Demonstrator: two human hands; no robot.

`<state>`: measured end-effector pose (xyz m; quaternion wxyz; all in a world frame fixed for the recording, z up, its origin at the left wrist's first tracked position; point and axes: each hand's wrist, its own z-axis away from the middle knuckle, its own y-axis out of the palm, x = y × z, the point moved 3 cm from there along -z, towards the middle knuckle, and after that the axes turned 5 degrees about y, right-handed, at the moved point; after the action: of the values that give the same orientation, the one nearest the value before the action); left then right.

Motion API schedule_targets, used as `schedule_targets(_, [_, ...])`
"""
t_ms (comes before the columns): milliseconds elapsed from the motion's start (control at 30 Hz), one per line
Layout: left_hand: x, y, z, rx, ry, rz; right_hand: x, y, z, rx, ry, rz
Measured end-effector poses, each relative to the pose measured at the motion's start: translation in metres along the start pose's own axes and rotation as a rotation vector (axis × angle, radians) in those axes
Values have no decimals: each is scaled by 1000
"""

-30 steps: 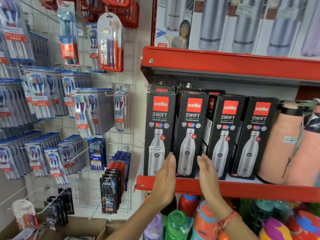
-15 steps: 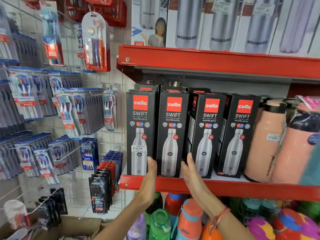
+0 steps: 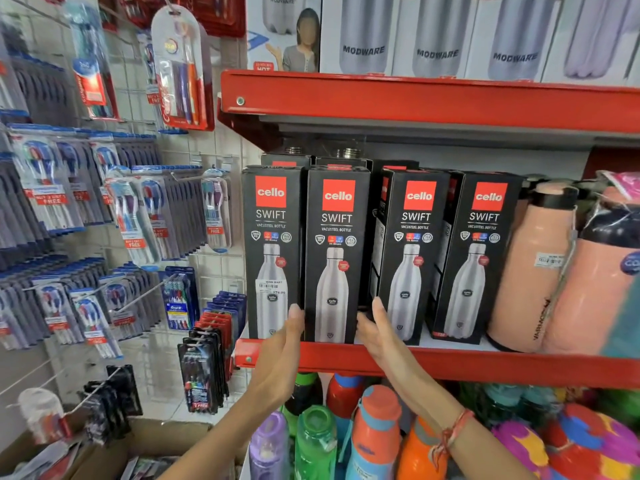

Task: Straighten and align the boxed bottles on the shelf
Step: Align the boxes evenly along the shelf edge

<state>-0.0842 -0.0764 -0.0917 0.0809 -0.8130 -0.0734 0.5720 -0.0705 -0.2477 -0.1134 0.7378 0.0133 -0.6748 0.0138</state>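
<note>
Boxed bottles, black cartons marked "cello SWIFT", stand upright in a front row of four on the red shelf (image 3: 450,363), with more cartons behind them. The second box (image 3: 337,237) from the row's left end is the one between the hands. The first box (image 3: 272,233) stands touching its left side, both faces square to the front. The third box (image 3: 412,244) and fourth box (image 3: 479,251), to the right of the second, are turned slightly so their left sides show, and a dark gap separates the third from the second.

At the second box's lower left edge the left hand (image 3: 282,355) is raised flat, fingers straight and together, the tips lying across the seam with the first box. At its lower right corner the right hand (image 3: 379,336) has loosely spread fingers reaching into the gap; neither hand is closed around anything.

Right of the fourth box stand peach flasks (image 3: 530,271). Below the shelf sit coloured plastic bottles (image 3: 315,441). Left of the first box hang toothbrush packs (image 3: 138,216) on a wire grid.
</note>
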Motion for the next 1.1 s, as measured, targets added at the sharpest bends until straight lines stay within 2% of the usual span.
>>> schedule_targets(33, [-9,-2,7,-22,127,-103,0,-6,5,-39,-45,5])
schedule_targets(100, [-9,-3,12,-180,312,-209,3,-24,14,-239,-226,-6])
schedule_targets(200, [-16,25,6,-31,321,-59,8,-53,29,-583,-404,-40])
schedule_targets(267, [-16,55,-1,102,232,7,6,-69,32,-661,-364,5])
schedule_targets(400, [-12,102,-2,235,101,-40,-3,-86,23,-479,-143,111])
schedule_targets(467, [-7,116,-6,249,13,-9,-2,-88,20,-398,-85,181])
schedule_targets(567, [-8,121,-7,234,-31,30,3,-89,22,-374,-77,236])
schedule_targets(767, [-3,112,3,80,-5,87,2,-81,41,-306,-104,246])
schedule_targets(1100, [7,102,14,69,54,73,1,-78,48,-270,-131,250])
